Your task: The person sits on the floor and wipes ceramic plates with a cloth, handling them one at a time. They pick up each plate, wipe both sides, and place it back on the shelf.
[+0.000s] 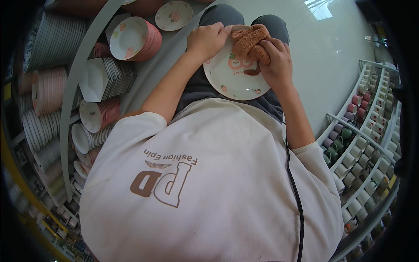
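Note:
A white ceramic plate (229, 85) with a strawberry print rests over my lap, its face turned up. My left hand (207, 40) grips its far-left rim, thumb on top. In my right hand (277, 64) is a brown terry cloth (250, 41), bunched up and pressed on the plate's far-right part. The cloth and that hand hide some of the printed design.
To the left, shelving holds a stack of pink-sided bowls (150, 42), a single patterned plate (173, 15) and angular white plates (98, 80). A curved grey shelf edge (77, 72) runs past them. Racks of mugs (352, 157) stand at right. A black cable (291, 177) hangs down my shirt.

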A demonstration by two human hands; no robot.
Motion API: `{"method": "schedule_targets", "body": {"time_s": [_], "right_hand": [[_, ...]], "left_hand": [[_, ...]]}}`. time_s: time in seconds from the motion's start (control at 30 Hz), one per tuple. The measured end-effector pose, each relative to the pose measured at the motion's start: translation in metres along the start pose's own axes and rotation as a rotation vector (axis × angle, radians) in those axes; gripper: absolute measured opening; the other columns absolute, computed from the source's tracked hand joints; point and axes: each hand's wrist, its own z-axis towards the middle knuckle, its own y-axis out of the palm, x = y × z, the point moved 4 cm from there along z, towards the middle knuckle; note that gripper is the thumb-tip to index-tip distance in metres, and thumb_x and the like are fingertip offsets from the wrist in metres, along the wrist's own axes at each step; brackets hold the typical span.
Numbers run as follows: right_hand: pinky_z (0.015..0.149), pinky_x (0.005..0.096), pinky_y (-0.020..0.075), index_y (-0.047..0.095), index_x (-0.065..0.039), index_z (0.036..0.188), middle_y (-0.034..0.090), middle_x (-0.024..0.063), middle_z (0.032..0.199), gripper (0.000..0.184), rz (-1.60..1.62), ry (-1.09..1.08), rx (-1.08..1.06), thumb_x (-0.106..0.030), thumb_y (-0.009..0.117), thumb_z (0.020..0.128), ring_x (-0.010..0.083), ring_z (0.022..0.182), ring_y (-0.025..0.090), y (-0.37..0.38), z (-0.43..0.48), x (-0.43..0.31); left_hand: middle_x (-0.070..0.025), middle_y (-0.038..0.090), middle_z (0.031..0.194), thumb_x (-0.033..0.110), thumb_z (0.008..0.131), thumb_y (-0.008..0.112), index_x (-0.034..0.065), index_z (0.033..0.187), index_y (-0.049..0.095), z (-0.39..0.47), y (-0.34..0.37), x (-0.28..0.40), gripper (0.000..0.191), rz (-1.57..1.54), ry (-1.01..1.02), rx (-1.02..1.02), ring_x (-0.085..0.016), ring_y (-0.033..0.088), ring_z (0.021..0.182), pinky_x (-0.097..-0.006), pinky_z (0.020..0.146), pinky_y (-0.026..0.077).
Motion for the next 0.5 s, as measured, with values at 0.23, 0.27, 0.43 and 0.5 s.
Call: {"method": "schedule_targets", "body": {"time_s": [0.23, 0.27, 0.43, 0.5], "right_hand": [[0.091, 0.0425, 0.0508, 0.068, -0.009, 0.111, 0.063, 0.0082, 0.114, 0.042, 0.334, -0.187, -0.362, 0.0, 0.074, 0.071, 0.0337, 0.107, 0.058, 0.021, -0.013, -0.011], [0.091, 0.0424, 0.0508, 0.068, -0.009, 0.111, 0.064, 0.0083, 0.114, 0.041, 0.2, -0.134, -0.128, 0.0, 0.074, 0.071, 0.0337, 0.107, 0.058, 0.013, -0.009, -0.005], [0.095, 0.0452, 0.0486, 0.069, -0.006, 0.111, 0.065, 0.0142, 0.115, 0.037, 0.031, 0.118, -0.116, 0.0, 0.073, 0.074, 0.0377, 0.107, 0.059, 0.013, -0.007, 0.001], [0.099, 0.045, 0.0471, 0.069, -0.007, 0.113, 0.064, 0.0138, 0.117, 0.04, 0.274, -0.009, -0.446, 0.002, 0.072, 0.074, 0.0379, 0.112, 0.058, 0.023, -0.011, -0.012]], "left_hand": [[-0.0142, 0.072, 0.078, 0.051, 0.101, 0.044, 0.0132, 0.089, 0.07, -0.001, 0.001, 0.001, 0.047, -0.002, 0.032, 0.041, -0.037, 0.07, 0.076, -0.0495, 0.072, 0.054], [-0.0143, 0.072, 0.078, 0.051, 0.101, 0.044, 0.0131, 0.089, 0.07, -0.001, 0.002, 0.0, 0.047, -0.038, 0.014, 0.022, -0.038, 0.07, 0.077, -0.0498, 0.072, 0.054], [-0.0145, 0.072, 0.078, 0.052, 0.1, 0.045, 0.0129, 0.086, 0.069, 0.001, 0.003, -0.003, 0.048, -0.018, 0.044, 0.087, -0.039, 0.07, 0.077, -0.0503, 0.069, 0.054], [-0.0143, 0.072, 0.077, 0.052, 0.1, 0.044, 0.0128, 0.087, 0.069, 0.001, 0.004, -0.003, 0.049, -0.008, 0.053, 0.093, -0.038, 0.07, 0.076, -0.0502, 0.069, 0.054]]}}
